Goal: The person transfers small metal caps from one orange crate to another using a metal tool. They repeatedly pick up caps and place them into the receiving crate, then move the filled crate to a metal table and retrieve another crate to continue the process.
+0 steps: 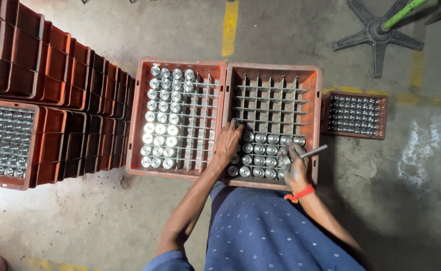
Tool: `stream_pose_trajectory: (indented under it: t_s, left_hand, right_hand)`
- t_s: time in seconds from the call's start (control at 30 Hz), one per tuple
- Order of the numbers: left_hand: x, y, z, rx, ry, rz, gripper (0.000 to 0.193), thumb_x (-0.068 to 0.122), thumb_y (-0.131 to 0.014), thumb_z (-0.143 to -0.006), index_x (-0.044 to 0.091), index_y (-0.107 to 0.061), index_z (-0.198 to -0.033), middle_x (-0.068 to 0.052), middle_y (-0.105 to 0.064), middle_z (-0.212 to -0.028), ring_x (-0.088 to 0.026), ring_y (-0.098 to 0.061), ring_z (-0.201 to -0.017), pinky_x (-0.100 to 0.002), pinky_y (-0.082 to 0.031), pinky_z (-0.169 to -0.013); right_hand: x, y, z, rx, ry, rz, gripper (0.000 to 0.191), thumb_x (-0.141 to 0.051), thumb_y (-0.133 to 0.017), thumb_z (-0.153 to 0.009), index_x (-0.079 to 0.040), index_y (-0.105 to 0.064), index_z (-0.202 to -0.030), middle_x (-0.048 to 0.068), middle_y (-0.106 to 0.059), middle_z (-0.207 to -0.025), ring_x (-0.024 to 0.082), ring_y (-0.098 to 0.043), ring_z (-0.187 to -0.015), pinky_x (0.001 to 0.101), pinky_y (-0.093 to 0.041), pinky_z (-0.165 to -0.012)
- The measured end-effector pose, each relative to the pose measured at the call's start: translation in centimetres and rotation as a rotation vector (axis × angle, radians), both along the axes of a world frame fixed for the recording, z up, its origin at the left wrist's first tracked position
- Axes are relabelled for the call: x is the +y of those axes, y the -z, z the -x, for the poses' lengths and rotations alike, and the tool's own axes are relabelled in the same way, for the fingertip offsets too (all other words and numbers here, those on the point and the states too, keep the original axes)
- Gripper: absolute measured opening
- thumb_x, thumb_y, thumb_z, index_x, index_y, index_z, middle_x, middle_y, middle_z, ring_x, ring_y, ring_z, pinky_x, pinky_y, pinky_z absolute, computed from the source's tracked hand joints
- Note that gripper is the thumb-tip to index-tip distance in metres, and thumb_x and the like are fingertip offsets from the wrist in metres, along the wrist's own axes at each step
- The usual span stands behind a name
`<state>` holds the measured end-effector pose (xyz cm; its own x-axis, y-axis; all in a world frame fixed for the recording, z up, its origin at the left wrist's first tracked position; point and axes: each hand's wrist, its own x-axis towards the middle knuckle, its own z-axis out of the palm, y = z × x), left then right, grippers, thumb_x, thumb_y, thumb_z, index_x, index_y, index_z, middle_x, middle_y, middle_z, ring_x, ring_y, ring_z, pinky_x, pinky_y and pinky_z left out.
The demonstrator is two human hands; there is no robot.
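The left hand point(227, 142) rests its fingers narrowly on shiny steel cylinders point(260, 155) filling the near rows of the right orange plastic crate point(315, 125); the right hand point(296, 168) grips a grey metal rod point(315, 151). Beyond the fingertips, the far rows are empty; left of them, the second orange crate point(141, 115) is about half full.

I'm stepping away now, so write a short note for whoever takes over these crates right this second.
Left hand: resting on the divider between the two crates, holding nothing visible.
Right hand: gripping a metal rod over the right crate.
Done: left crate has about four columns of shiny metal cylinders; the right crate's lower rows are filled.
Left: the left crate's right-hand cells and the right crate's upper rows are empty.
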<state>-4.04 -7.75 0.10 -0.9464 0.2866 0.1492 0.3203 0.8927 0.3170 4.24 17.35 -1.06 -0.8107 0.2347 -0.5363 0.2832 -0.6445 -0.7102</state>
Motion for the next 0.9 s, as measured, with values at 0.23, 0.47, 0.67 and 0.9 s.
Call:
stream_pose_trajectory:
  t_s: [0.23, 0.47, 0.67, 0.9]
  left_hand:
    - [-7.2, -0.6, 2.7, -0.067, -0.210, -0.148, 0.055, -0.010, -0.064, -0.080, 0.011, -0.065, -0.132, -0.019, -0.071, -0.112, -0.037, -0.067, -0.108, -0.045, -0.056, -0.094]
    - [-15.4, -2.9, 11.2, 0.264, -0.445, 0.010, 0.063, 0.034, -0.083, -0.079, 0.004, -0.062, -0.132, -0.036, -0.050, -0.137, -0.052, -0.043, -0.129, -0.062, -0.036, -0.100]
    - [-16.1, -3.0, 13.3, 0.017, -0.375, -0.041, 0.050, 0.040, -0.082, -0.086, 0.005, -0.070, -0.120, -0.026, -0.053, -0.141, -0.043, -0.042, -0.136, -0.063, -0.031, -0.110]
    - [-15.5, -4.9, 6.6, 0.144, -0.409, -0.984, 0.050, 0.041, -0.085, -0.078, 0.010, -0.068, -0.112, -0.012, -0.067, -0.119, -0.027, -0.062, -0.123, -0.051, -0.050, -0.113]
  right_hand:
    - [1.0, 0.6, -3.8, -0.155, 0.037, -0.058, 0.023, -0.007, -0.053, -0.106, -0.001, -0.064, -0.126, 0.004, -0.064, -0.092, 0.014, -0.064, -0.080, 0.0329, -0.056, -0.073]
    - [0.2, 0.2, -4.9, -0.027, 0.079, -0.109, 0.023, -0.003, -0.050, -0.105, 0.005, -0.060, -0.125, 0.005, -0.059, -0.087, 0.016, -0.061, -0.080, 0.0385, -0.059, -0.084]
    - [-1.2, 0.0, -5.8, -0.058, 0.132, -0.060, 0.023, -0.003, -0.049, -0.106, 0.004, -0.060, -0.124, 0.007, -0.062, -0.092, 0.016, -0.061, -0.081, 0.0393, -0.058, -0.084]
    - [-1.6, -0.8, -6.4, -0.138, 0.105, -0.100, 0.025, -0.004, -0.049, -0.104, 0.004, -0.061, -0.124, 0.007, -0.065, -0.096, 0.018, -0.063, -0.082, 0.0393, -0.059, -0.082]
